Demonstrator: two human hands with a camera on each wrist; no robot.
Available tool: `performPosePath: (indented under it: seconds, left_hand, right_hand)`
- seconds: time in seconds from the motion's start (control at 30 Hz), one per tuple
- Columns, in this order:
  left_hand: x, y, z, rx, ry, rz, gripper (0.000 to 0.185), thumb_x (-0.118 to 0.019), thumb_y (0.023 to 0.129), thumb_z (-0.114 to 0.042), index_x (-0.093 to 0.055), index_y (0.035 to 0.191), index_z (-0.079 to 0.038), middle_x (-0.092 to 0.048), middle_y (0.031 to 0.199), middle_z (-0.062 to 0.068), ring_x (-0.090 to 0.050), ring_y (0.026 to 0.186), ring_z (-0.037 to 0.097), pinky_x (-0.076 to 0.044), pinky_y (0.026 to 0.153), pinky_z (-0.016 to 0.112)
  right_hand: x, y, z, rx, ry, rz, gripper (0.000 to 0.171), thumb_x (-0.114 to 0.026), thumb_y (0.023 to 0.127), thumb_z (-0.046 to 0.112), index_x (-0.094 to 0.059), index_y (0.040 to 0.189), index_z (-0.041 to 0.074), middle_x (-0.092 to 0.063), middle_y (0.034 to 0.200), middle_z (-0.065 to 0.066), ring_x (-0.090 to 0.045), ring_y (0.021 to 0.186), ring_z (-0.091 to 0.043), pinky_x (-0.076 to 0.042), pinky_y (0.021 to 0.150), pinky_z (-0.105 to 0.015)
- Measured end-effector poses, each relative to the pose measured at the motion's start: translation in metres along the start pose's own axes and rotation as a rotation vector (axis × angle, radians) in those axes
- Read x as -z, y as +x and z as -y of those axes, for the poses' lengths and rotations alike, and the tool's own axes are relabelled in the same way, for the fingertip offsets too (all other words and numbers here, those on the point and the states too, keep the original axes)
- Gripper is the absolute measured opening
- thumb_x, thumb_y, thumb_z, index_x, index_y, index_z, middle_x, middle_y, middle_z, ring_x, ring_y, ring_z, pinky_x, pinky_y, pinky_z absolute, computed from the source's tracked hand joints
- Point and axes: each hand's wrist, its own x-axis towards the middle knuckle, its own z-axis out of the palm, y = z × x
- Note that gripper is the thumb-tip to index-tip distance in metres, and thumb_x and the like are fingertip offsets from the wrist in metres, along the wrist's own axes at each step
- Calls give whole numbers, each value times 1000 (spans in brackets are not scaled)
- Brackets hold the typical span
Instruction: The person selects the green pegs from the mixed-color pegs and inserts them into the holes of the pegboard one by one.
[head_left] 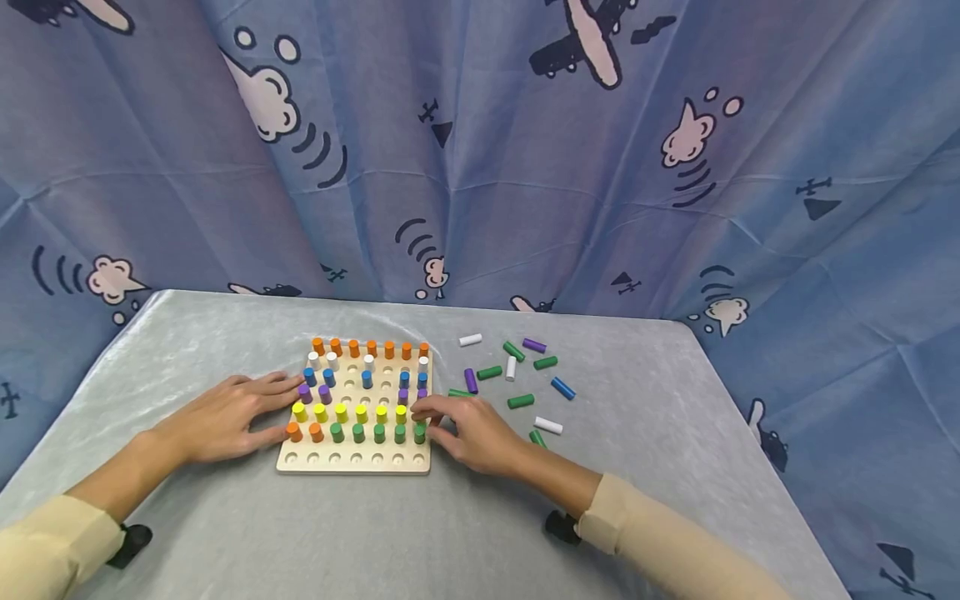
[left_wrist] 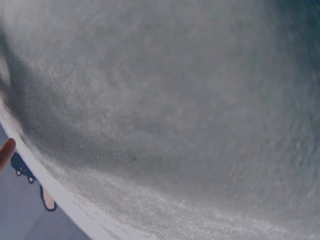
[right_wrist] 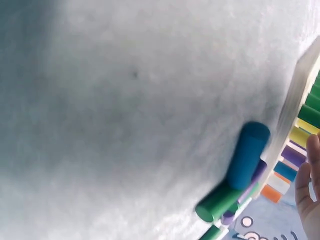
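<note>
Counter [head_left: 225, 533]: covered in pale grey, slightly shiny cloth.
Curtain [head_left: 525, 175]: blue, printed with planes and clouds, hanging behind the counter.
Left hand [head_left: 232, 417]: fingers [head_left: 273, 387] nearly straight, spread at the pegboard's left edge, gripping nothing.
Pegboard [head_left: 345, 468]: flat, left of the counter's middle, rows running left to right.
Standing pegs [head_left: 358, 433]: upright, long axes vertical.
Right hand [head_left: 476, 433]: fingers bent at the board's right edge; cannot tell whether they hold a peg.
Loose pegs [head_left: 521, 401]: lying right of the board, axes mixed; the blue peg [head_left: 563, 388] slants from far left to near right.
</note>
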Motion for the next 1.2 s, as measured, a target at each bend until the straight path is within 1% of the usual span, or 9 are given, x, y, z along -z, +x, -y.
performPosePath:
  seconds: [0.1, 0.27, 0.5, 0.57, 0.7, 0.77, 0.9, 1.1, 1.2]
  left_hand:
    - [1, 0, 0, 1, 3, 1, 60, -60, 96, -46, -58, 138, -3, -51, 148, 11, -48, 134, 38, -42, 97, 60]
    - [1, 1, -1, 9, 5, 3, 61, -61, 95, -47, -59, 138, -4, -52, 147, 10, -49, 133, 38, -42, 97, 60]
    - [1, 1, -2, 20, 7, 7, 61, -62, 94, -47, -60, 137, -4, -52, 146, 11, -48, 134, 39, -42, 97, 61]
    - [1, 1, -2, 21, 7, 9, 61, -62, 94, -47, -60, 137, -4, -52, 146, 11, -48, 133, 39, -43, 97, 61]
    - [1, 2, -2, 23, 9, 11, 61, -62, 94, -47, -60, 137, -4, -52, 146, 11, -48, 134, 39, -42, 97, 61]
    - [0, 1, -2, 25, 10, 12, 61, -61, 94, -48, -60, 137, -4, -52, 146, 10, -48, 134, 38, -42, 98, 60]
    - [-1, 1, -1, 29, 12, 16, 61, -61, 94, -48, -59, 138, -5, -52, 147, 10, -48, 134, 38, -42, 97, 60]
    - [-2, 2, 0, 30, 14, 17, 61, -60, 95, -49, -59, 138, -5, -52, 147, 9, -48, 134, 37, -42, 97, 61]
    - [-2, 2, 0, 25, 13, 12, 61, -61, 94, -49, -60, 138, -5, -52, 147, 9, -48, 134, 37, -43, 97, 61]
  right_hand:
    - [8, -1, -1, -13, 15, -14, 33, -69, 93, 5, -66, 125, 10, -73, 114, -1, -64, 93, -8, -55, 82, -34]
    - [30, -3, -14, -45, 15, -80, 32, -69, 92, 2, -66, 123, 7, -73, 113, -5, -67, 94, -14, -56, 80, -42]
    - [62, -11, -50, -114, -56, -198, 32, -70, 91, 1, -67, 122, 8, -75, 108, -8, -68, 93, -19, -54, 81, -48]
    - [69, -16, -62, -133, -76, -231, 33, -71, 90, 0, -67, 122, 7, -74, 108, -8, -68, 96, -23, -53, 82, -49]
    - [80, -25, -85, -190, -132, -278, 36, -73, 88, 0, -66, 123, 5, -73, 111, -9, -67, 106, -29, -51, 90, -51]
    - [84, -29, -95, -225, -147, -288, 38, -73, 88, 0, -65, 125, 3, -73, 112, -10, -66, 109, -31, -49, 93, -52]
    - [91, -36, -115, -296, -159, -294, 39, -72, 88, 0, -64, 126, 2, -73, 112, -13, -65, 108, -33, -48, 90, -53]
    - [96, -45, -141, -343, -177, -276, 42, -69, 88, -2, -60, 129, -3, -69, 118, -19, -64, 106, -37, -47, 91, -56]
    - [97, -49, -151, -369, -160, -278, 41, -68, 88, -3, -59, 129, -4, -69, 118, -21, -64, 105, -38, -47, 92, -55]
